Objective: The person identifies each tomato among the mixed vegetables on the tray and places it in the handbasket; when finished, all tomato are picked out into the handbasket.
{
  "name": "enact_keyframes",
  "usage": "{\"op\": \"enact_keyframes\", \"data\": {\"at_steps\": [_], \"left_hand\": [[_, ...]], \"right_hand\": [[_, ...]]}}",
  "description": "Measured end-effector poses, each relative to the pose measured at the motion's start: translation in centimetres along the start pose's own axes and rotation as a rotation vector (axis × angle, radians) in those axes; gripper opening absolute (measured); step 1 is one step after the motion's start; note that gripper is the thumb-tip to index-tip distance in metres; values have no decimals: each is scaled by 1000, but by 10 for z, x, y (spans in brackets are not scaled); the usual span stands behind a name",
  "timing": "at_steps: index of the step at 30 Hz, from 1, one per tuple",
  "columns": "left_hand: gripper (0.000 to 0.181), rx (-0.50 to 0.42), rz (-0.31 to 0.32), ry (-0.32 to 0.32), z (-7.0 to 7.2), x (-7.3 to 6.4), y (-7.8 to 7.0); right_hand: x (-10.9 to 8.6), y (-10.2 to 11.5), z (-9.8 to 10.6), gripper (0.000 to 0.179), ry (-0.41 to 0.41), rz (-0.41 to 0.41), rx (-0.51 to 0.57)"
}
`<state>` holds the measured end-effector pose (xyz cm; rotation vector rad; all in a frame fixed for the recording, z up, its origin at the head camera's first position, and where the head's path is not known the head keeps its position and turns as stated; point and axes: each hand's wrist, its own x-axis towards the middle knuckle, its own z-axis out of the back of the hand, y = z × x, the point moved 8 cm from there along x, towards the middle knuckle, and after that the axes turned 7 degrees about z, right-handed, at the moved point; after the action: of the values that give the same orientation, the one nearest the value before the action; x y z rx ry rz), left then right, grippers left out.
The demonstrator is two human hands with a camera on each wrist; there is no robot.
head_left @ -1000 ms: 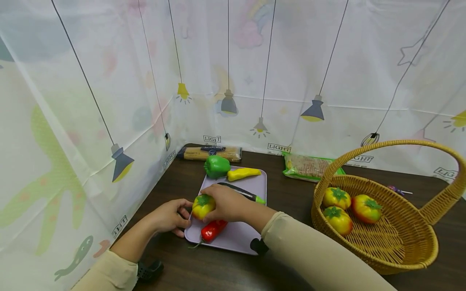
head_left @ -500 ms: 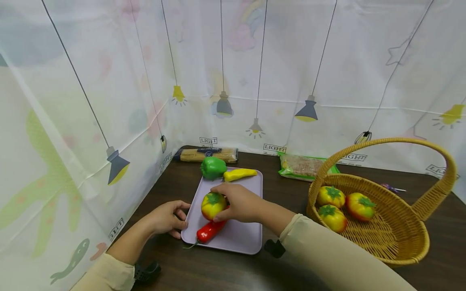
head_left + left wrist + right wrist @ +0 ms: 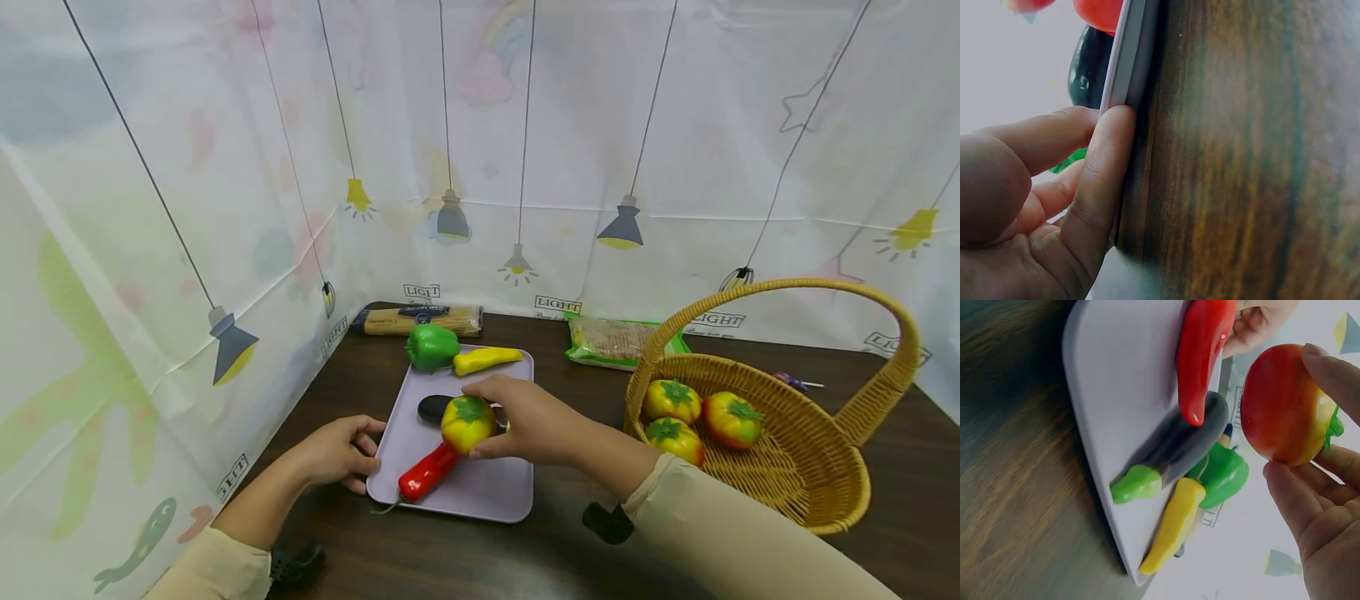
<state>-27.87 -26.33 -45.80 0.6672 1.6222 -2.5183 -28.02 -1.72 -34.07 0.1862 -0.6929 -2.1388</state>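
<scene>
My right hand (image 3: pixel 551 429) grips a yellow-and-red toy tomato (image 3: pixel 467 427) with a green leafy top. In the right wrist view the tomato is held up off the lilac tray (image 3: pixel 491 492), between thumb and fingers. At the tray's left edge, my left hand (image 3: pixel 337 454) pinches the rim, as the left wrist view shows thumb and finger (image 3: pixel 1100 169) against it. A red chili pepper (image 3: pixel 426 473), a dark eggplant (image 3: pixel 1182 440), a yellow pepper (image 3: pixel 487 360) and a green bell pepper (image 3: pixel 432 347) lie on the tray. The tomato partly hides the eggplant in the head view.
Right of the tray stands a wicker basket (image 3: pixel 795 500) with a tall handle, holding three similar tomatoes (image 3: pixel 731 419). Packed spaghetti (image 3: pixel 420 321) and a green-edged bag (image 3: pixel 611 342) lie along the back curtain. A wrapped lollipop (image 3: pixel 797 382) is behind the basket.
My right hand has lifted the tomato from the tray's left side and carried it rightward, over the chili's upper end and the eggplant. The left hand stays at the tray's edge.
</scene>
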Motion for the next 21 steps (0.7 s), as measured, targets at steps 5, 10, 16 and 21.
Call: {"op": "enact_keyframes", "data": {"at_steps": [5, 10, 16, 21], "left_hand": [[62, 3, 5, -6, 0, 1, 0], [62, 10, 13, -14, 0, 1, 2], [63, 16, 18, -14, 0, 1, 2], [63, 20, 20, -17, 0, 0, 2]], "right_hand": [[-13, -2, 7, 74, -20, -3, 16], [-23, -6, 11, 74, -27, 3, 15], [-39, -13, 16, 73, -41, -5, -16], [-56, -16, 24, 72, -74, 3, -59]]}}
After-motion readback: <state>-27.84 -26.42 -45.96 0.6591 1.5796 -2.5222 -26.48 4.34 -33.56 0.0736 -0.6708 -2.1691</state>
